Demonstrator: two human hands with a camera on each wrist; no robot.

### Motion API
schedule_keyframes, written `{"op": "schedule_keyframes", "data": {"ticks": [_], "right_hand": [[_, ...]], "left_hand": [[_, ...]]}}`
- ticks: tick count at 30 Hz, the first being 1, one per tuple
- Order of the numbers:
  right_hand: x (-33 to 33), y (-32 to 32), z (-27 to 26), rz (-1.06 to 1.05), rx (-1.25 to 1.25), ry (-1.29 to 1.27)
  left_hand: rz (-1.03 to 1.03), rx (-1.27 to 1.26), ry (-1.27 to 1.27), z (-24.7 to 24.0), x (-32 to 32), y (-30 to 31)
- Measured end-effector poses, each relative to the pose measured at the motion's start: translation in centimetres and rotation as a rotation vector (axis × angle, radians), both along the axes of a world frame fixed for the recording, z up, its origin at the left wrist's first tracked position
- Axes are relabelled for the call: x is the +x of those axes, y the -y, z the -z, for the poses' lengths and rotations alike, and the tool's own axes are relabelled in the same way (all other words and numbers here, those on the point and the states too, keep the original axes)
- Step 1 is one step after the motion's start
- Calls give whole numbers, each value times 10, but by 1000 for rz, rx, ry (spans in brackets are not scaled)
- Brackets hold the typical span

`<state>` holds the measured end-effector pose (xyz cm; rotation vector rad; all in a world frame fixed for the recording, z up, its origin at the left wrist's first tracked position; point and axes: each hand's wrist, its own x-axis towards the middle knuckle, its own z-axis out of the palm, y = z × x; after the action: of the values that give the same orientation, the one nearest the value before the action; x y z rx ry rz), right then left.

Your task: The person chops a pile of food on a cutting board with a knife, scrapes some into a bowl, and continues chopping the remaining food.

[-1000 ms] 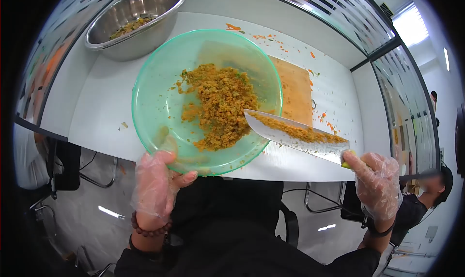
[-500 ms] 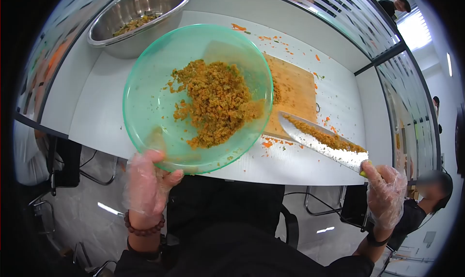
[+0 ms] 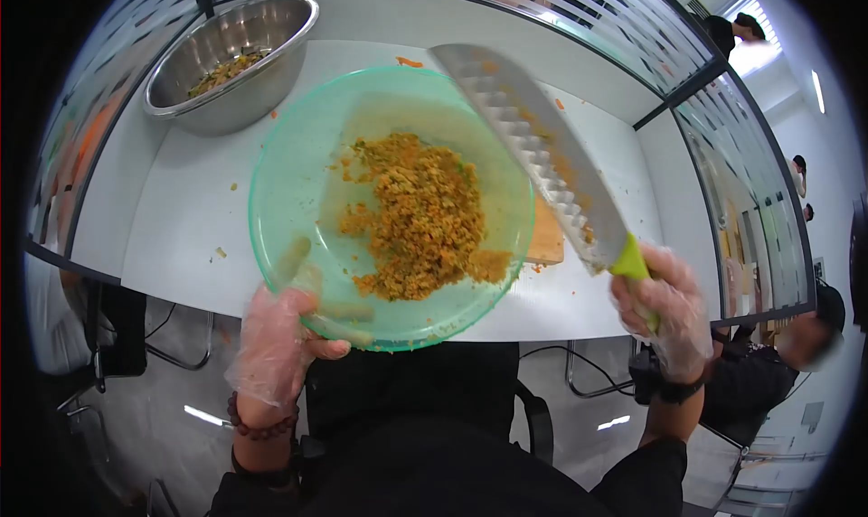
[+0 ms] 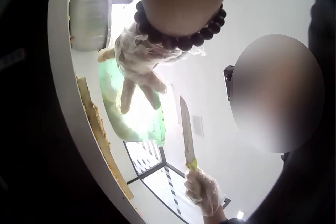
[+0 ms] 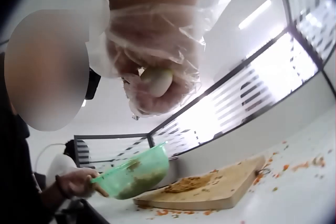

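A translucent green bowl (image 3: pixel 271 237) holds a heap of finely chopped orange-brown mince (image 3: pixel 420 219). My left hand (image 3: pixel 276 341), in a clear plastic glove, grips the bowl at its near left edge; some fingers show through its wall from below. In the right wrist view the bowl (image 5: pixel 157 158) is tilted and raised above the table. My gloved right hand (image 3: pixel 667 305) grips the lime-green handle of a kitchen knife (image 3: pixel 542 146). Its broad dimpled blade points up and away, beside the bowl's right side, with orange bits stuck on it. The left wrist view shows the knife (image 4: pixel 186 129) from below.
A wooden cutting board (image 5: pixel 226 187) with chopped mince lies on the white table (image 3: pixel 194 219), partly hidden behind the bowl in the head view. Orange scraps lie around it. A steel basin (image 3: pixel 226 97) with chopped food stands far left. Partitions (image 3: pixel 696 192) edge the table. People are farther right.
The knife has turned from lying nearly flat, carrying a strip of mince, to pointing up and away. My right hand has moved left. The bowl stays in my left hand and has shifted slightly.
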<state>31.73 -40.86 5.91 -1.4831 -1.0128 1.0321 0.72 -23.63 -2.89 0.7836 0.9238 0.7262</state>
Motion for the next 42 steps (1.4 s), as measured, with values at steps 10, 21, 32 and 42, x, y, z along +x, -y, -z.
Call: {"op": "schedule_keyframes", "data": {"ticks": [10,21,32,42], "right_hand": [[1,-39,10,-185,-174,-114],[12,-23,2,-218,-387,332],[20,3,-17,-111,-487,226],[27,34,-35,1,-548,154]], "left_hand": [[17,15,-30,-4,-3,2],[-20,1,-89,1,4,1],[23,4,-20,5,-3,-6],[-41,33,-7,16,-13,-7]]}}
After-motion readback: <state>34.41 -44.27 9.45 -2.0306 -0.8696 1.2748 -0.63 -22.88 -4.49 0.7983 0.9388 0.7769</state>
